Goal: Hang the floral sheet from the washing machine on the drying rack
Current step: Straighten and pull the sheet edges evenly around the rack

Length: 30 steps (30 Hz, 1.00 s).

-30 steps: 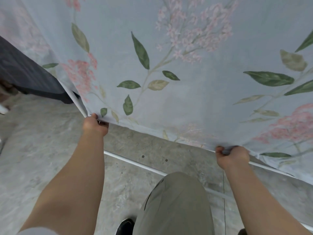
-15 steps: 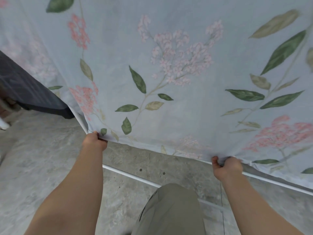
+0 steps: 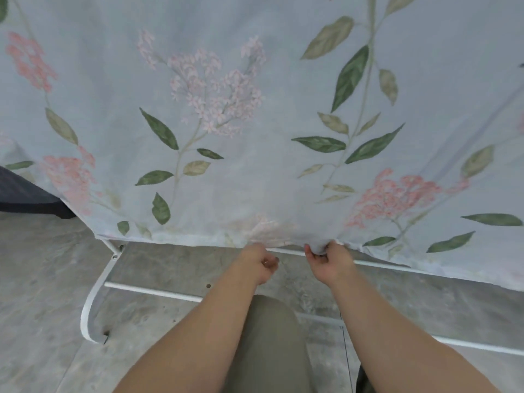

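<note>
Nearest the camera, past an olive trouser knee, the right hand pinches a bunched bit of hem between thumb and fingers, while the left hand sits curled just under the same edge (whether it grips cloth, I cannot tell). Beyond them the floral sheet lies spread over the white drying rack, which stands on a grey concrete floor.

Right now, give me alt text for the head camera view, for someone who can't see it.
A pale blue floral sheet hangs draped over a white drying rack, filling most of the view. Below, the right hand pinches its lower hem, and the left hand is curled close beside it, its grip unclear. Grey concrete floor lies underneath.
</note>
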Each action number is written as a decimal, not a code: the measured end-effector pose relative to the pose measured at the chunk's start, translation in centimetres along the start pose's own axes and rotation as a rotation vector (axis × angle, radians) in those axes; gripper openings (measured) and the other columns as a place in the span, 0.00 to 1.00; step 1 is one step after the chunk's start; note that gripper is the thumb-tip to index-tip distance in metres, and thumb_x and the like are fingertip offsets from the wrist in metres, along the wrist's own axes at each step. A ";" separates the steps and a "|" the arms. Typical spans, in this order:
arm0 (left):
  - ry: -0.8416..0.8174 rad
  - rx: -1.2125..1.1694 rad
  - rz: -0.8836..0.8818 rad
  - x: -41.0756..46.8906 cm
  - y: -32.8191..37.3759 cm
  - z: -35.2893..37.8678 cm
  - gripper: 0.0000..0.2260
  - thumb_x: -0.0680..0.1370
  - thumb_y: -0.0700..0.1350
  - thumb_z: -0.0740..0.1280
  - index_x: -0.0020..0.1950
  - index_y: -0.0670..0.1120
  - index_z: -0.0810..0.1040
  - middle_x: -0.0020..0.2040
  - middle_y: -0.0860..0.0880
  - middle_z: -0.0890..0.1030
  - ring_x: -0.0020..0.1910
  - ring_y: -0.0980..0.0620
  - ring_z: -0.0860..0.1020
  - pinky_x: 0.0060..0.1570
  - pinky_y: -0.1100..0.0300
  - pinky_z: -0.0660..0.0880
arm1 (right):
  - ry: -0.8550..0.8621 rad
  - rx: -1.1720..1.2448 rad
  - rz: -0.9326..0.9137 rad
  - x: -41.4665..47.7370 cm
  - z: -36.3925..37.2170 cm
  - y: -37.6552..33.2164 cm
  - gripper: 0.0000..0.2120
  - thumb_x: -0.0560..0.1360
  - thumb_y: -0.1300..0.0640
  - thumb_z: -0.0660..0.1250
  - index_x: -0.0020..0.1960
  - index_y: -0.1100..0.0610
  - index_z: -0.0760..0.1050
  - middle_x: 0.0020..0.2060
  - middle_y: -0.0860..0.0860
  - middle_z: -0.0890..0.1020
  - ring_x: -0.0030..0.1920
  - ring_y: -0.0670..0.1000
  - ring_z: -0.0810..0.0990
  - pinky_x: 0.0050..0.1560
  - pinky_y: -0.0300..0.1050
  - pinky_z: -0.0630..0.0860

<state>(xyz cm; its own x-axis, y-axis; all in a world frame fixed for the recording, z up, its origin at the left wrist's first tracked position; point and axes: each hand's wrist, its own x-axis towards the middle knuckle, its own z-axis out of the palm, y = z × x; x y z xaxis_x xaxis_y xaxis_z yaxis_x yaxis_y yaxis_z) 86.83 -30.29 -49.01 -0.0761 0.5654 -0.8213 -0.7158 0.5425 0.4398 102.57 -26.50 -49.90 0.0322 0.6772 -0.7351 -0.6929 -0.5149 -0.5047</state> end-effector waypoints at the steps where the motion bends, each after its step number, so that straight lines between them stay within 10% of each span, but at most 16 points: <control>1: -0.084 0.062 -0.002 -0.5 -0.4 2.2 0.13 0.77 0.25 0.56 0.44 0.40 0.73 0.44 0.42 0.72 0.42 0.46 0.71 0.46 0.55 0.72 | -0.018 -0.031 0.010 -0.2 -0.1 -0.4 0.10 0.82 0.62 0.57 0.59 0.56 0.75 0.54 0.55 0.80 0.47 0.53 0.78 0.43 0.49 0.80; 5: -0.160 0.147 0.060 -0.1 -0.6 7.7 0.09 0.78 0.34 0.62 0.45 0.48 0.75 0.50 0.48 0.76 0.55 0.49 0.73 0.60 0.53 0.65 | -0.047 -0.144 0.078 -1.2 -2.1 -1.7 0.07 0.82 0.55 0.59 0.55 0.53 0.74 0.49 0.50 0.80 0.53 0.50 0.79 0.58 0.50 0.69; 13: -0.005 -0.228 0.279 4.5 -0.3 8.8 0.12 0.80 0.38 0.65 0.63 0.46 0.75 0.53 0.46 0.81 0.45 0.49 0.80 0.47 0.53 0.79 | -0.115 0.279 -0.007 0.0 -8.9 -7.5 0.09 0.73 0.59 0.59 0.51 0.56 0.75 0.49 0.54 0.79 0.56 0.56 0.78 0.69 0.56 0.68; 17: 0.009 -0.430 0.264 3.2 -4.6 12.1 0.06 0.81 0.49 0.61 0.52 0.50 0.77 0.47 0.51 0.81 0.41 0.52 0.80 0.45 0.57 0.79 | -0.085 0.555 -0.074 0.5 -12.7 -13.1 0.20 0.67 0.57 0.63 0.58 0.57 0.76 0.55 0.55 0.81 0.61 0.58 0.79 0.63 0.56 0.74; 24: -0.139 0.049 0.117 0.7 -18.7 26.2 0.10 0.77 0.42 0.61 0.57 0.47 0.77 0.50 0.46 0.78 0.40 0.51 0.74 0.42 0.59 0.69 | -0.015 0.369 -0.045 1.2 -17.9 -19.7 0.11 0.74 0.53 0.60 0.52 0.57 0.74 0.45 0.54 0.77 0.48 0.54 0.76 0.66 0.52 0.68; 30: -0.137 0.021 0.203 2.1 -18.7 28.8 0.13 0.82 0.43 0.58 0.64 0.49 0.76 0.64 0.48 0.79 0.48 0.49 0.79 0.53 0.56 0.76 | -0.072 0.679 -0.111 1.7 -21.7 -24.9 0.17 0.72 0.48 0.63 0.57 0.55 0.76 0.55 0.56 0.81 0.61 0.61 0.79 0.64 0.58 0.72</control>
<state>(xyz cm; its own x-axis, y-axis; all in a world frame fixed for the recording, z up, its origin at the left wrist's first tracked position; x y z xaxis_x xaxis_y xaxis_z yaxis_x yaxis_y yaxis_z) 120.05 -21.36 -48.48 -0.1208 0.7422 -0.6592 -0.6811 0.4211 0.5990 135.53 -23.95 -48.43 0.0977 0.7522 -0.6517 -0.9866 -0.0128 -0.1626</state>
